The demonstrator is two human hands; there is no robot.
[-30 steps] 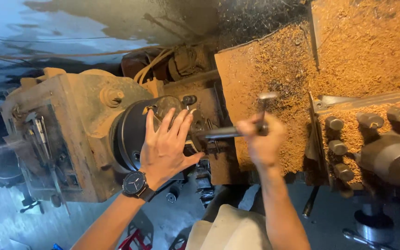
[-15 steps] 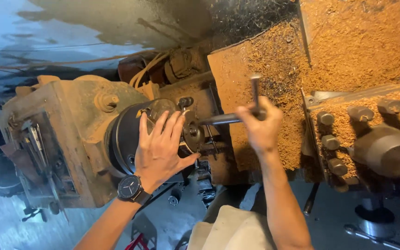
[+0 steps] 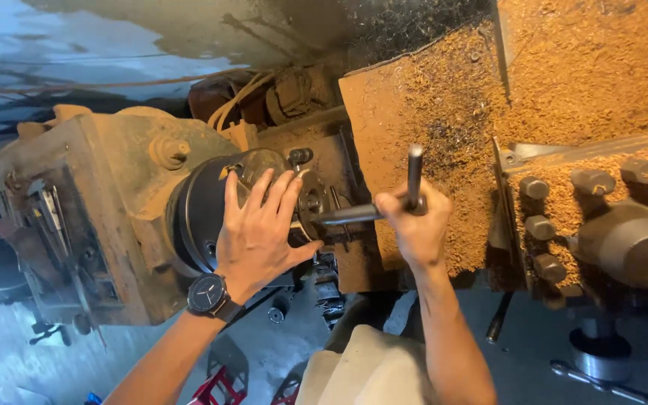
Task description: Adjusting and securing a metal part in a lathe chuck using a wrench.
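Left hand (image 3: 258, 234) flat on chuck (image 3: 202, 211); right hand (image 3: 414, 225) grips key (image 3: 412, 174)

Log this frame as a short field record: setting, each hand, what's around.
setting: old lathe coated in sawdust
left hand: flat, fingers spread on the round dark chuck; wristwatch on the wrist
right hand: fist closed on the T-handled chuck key, whose shaft reaches to the chuck
right of hands: tool post with bolts, sawdust-covered
lower right: wrench lying flat

Two hands (image 3: 260, 236), one chuck key (image 3: 384, 206), one wristwatch (image 3: 208, 294).
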